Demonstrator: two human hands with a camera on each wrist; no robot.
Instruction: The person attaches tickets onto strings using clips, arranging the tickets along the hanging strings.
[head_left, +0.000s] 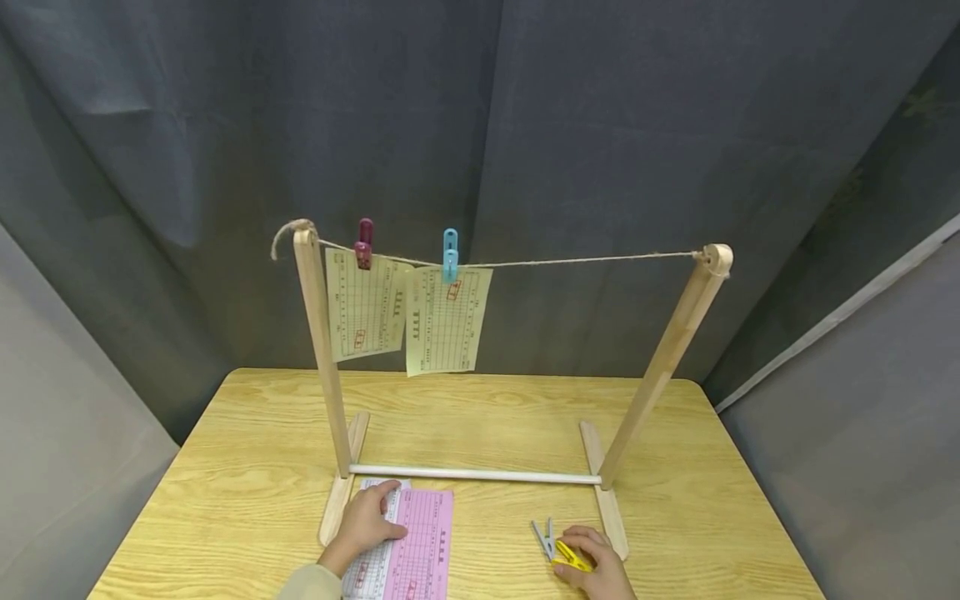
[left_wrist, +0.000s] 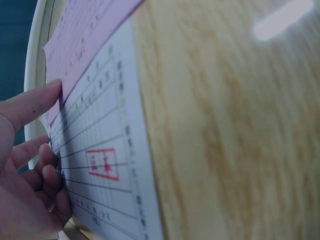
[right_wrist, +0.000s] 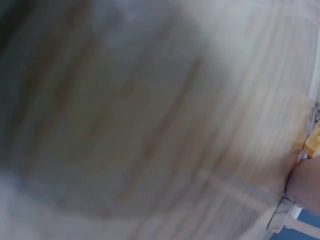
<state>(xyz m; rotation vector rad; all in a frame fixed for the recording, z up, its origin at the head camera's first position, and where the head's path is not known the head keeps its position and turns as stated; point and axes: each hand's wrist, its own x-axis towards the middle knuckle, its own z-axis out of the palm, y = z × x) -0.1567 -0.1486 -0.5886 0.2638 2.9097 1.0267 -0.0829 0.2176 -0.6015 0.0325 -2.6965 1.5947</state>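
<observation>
My left hand [head_left: 367,521] rests on two overlapping printed slips, its thumb on the pink slip [head_left: 426,533]. Beneath, the white slip [left_wrist: 107,135] shows a red stamped box in the left wrist view, with my other fingers bent against it. At the right, my right hand [head_left: 596,560] pinches a yellow clothespin [head_left: 574,557] between thumb and fingers, low over the table. A grey clothespin [head_left: 546,537] lies just left of it, legs pointing away. The right wrist view is mostly blurred, with only a bit of the yellow clothespin at its edge.
Behind the hands stands a wooden frame [head_left: 322,350] with a twine line [head_left: 577,262]. Two yellowish slips [head_left: 447,333] hang there, under a maroon clothespin [head_left: 363,244] and a blue clothespin [head_left: 450,254]. A white bar [head_left: 480,475] joins the posts low down.
</observation>
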